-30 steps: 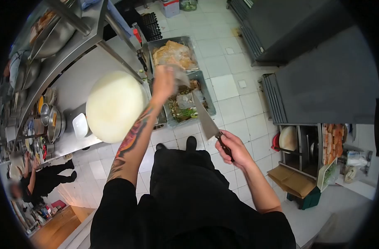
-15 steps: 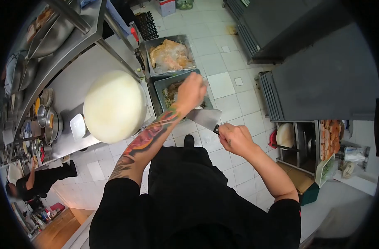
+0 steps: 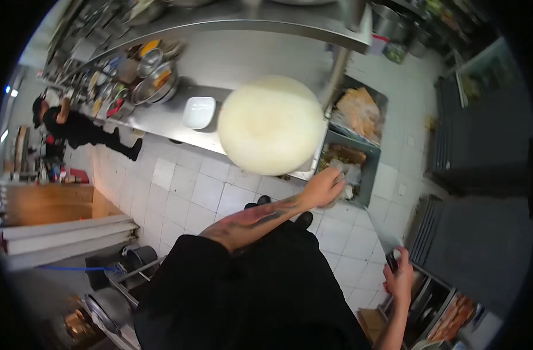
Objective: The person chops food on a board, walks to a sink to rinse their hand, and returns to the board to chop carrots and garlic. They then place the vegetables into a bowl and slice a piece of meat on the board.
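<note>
My right hand [image 3: 399, 277] grips the dark handle of a cleaver [image 3: 385, 231], held low at the right with its blade angled up towards the bins. My left hand [image 3: 325, 188], at the end of a tattooed forearm, is closed at the near edge of a grey bin [image 3: 371, 178]. I cannot tell what, if anything, its fingers hold. Scraps and a crumpled whitish, see-through piece [image 3: 351, 174] show in the bin beside the fingers. Left of the bin, a thick round pale cutting board [image 3: 271, 125] rests on the steel counter [image 3: 153, 121].
A second grey bin holds plastic-wrapped stuff [image 3: 358, 111] behind the first. On the counter stand a white dish [image 3: 199, 112] and metal bowls [image 3: 155, 84]. A person in black [image 3: 83, 125] stands at far left. Grey cabinets [image 3: 482, 227] line the right; a steel shelf [image 3: 249, 24] overhangs the counter.
My view has swung left, so the board and bins appear farther right. The cleaver has moved away from my left hand to the lower right. My left hand is lower, at the bin's near edge.
</note>
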### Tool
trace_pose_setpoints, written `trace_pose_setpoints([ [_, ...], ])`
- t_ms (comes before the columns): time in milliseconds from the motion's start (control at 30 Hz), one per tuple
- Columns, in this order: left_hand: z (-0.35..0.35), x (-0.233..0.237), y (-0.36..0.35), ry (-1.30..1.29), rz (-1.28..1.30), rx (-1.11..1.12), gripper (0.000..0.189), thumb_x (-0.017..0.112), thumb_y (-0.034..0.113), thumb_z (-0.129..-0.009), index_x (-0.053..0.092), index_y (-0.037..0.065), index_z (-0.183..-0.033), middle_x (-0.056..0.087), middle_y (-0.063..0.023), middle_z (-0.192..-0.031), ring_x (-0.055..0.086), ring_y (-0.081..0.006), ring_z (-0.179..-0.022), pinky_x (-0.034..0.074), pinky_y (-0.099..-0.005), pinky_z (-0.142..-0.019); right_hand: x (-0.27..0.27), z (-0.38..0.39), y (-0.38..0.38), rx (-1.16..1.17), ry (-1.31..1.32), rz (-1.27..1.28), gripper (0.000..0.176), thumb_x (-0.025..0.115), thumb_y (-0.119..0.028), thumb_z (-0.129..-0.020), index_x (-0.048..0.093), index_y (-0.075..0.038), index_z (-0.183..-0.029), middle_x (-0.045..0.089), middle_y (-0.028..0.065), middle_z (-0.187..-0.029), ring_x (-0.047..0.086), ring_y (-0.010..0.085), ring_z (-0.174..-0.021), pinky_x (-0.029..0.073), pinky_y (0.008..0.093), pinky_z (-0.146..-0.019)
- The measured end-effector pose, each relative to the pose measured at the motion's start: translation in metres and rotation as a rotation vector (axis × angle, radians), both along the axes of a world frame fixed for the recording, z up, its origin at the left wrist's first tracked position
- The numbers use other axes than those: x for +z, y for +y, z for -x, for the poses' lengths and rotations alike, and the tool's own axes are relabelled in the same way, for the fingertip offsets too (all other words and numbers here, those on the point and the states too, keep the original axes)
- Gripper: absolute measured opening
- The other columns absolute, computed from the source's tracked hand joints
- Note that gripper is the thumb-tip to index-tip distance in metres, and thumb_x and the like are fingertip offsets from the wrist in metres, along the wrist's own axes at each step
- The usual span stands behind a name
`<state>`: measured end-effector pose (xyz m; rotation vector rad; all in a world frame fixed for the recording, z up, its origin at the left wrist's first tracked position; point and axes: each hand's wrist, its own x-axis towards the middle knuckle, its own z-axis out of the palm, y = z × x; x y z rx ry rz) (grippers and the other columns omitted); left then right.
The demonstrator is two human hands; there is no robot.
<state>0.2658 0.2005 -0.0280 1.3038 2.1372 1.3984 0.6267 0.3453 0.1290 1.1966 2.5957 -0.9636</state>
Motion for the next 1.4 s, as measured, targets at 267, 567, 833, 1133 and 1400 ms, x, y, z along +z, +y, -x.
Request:
trace_pose_setpoints([
  [267,0.236,0.039,-0.371,-0.202,0.187,0.913,0.052,0.061,0.040,-0.107,0.071,-0.004,-0.080,0.065,-0.0077,-0.063,0.058,-0.0167,-0.064,0.047,-0.0401,-0.058,-0.037,0.104,-0.073,-0.225,0.283,0.443,0.085,0.070,0.008,-0.087,0.039,-0.008,-0.165,0.060,-0.0041,-0.079,0.048,0.0044,-0.068,0.039,0.0216,-0.063],
  [567,0.527,0.008,-0.480,0.039,0.316,1.298,0.077,0.051,0.070,-0.102,0.071,-0.003,-0.094,0.070,-0.0193,-0.091,0.072,-0.0317,-0.090,0.058,-0.0415,-0.085,-0.082,0.348,-0.176,-0.201,0.441,0.446,0.070,0.070,0.003,-0.093,0.046,-0.005,-0.159,0.058,-0.0046,-0.078,0.046,0.0031,-0.062,0.035,0.0229,-0.054],
  [833,0.607,0.024,-0.489,-0.645,-0.229,0.999,0.023,0.067,0.017,-0.097,0.067,0.000,-0.113,0.071,-0.0089,-0.100,0.071,-0.0209,-0.082,0.067,-0.0390,-0.071,-0.073,0.384,-0.197,-0.411,0.406,0.470,0.062,0.069,-0.002,-0.097,0.049,-0.001,-0.155,0.060,-0.0036,-0.082,0.052,0.0030,-0.067,0.040,0.0216,-0.059],
  [1133,0.556,0.133,-0.422,-0.383,-0.065,0.420,0.024,0.062,0.007,-0.099,0.073,-0.003,-0.118,0.077,-0.0049,-0.103,0.071,-0.0118,-0.094,0.055,-0.0284,-0.083,-0.085,0.355,-0.159,-0.408,0.486,0.435,0.057,0.068,0.002,-0.099,0.049,0.004,-0.152,0.071,0.0122,-0.128,0.068,0.0152,-0.114,0.053,0.0300,-0.100],
  [1400,0.410,0.179,-0.225,0.034,0.196,0.169,0.019,0.064,0.012,-0.090,0.070,-0.006,-0.093,0.064,-0.0170,-0.067,0.061,-0.0221,-0.061,0.049,-0.0400,-0.061,-0.101,0.364,-0.118,-0.191,0.584,0.476,0.055,0.071,-0.004,-0.097,0.055,0.002,-0.149,0.073,0.0106,-0.120,0.068,0.0125,-0.104,0.054,0.0284,-0.089],
])
